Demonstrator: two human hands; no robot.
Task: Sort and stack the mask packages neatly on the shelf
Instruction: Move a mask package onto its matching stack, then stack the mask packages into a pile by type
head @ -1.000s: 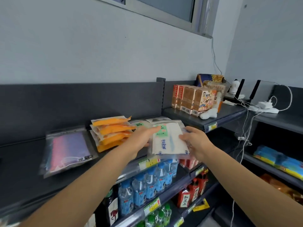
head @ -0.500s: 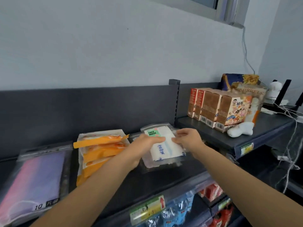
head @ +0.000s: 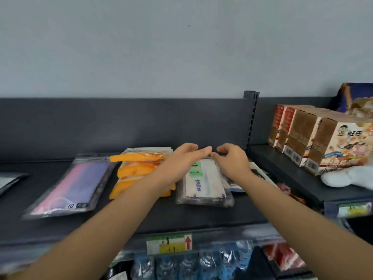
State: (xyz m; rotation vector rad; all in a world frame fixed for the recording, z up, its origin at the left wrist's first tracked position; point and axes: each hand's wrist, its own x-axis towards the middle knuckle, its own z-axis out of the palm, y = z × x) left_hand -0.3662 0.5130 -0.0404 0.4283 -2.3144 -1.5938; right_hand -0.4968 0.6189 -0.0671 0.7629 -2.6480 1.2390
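Observation:
A white mask package (head: pixel 204 181) with a green label lies on top of a small pile of clear packs on the dark shelf (head: pixel 181 215). My left hand (head: pixel 179 164) lies over its far left corner with the fingers straight. My right hand (head: pixel 230 161) is at its far right corner, fingers loosely bent, their tips touching the pack's back edge. To the left stands a pile of orange mask packs (head: pixel 139 170), then a flat pink and purple mask pack (head: pixel 70 184). Another pack (head: pixel 260 173) shows partly under my right forearm.
A dark pack (head: pixel 10 178) lies at the far left edge. On the higher shelf to the right stand brown cartons (head: pixel 314 144) and a white soft object (head: pixel 347 176). A price tag (head: pixel 169 243) is on the shelf's front rail, with bottles (head: pixel 191 263) below.
The white package went from being held in both hands above the shelf front to lying on the pile. Both hands have slid to its far edge and loosened. The view has moved closer.

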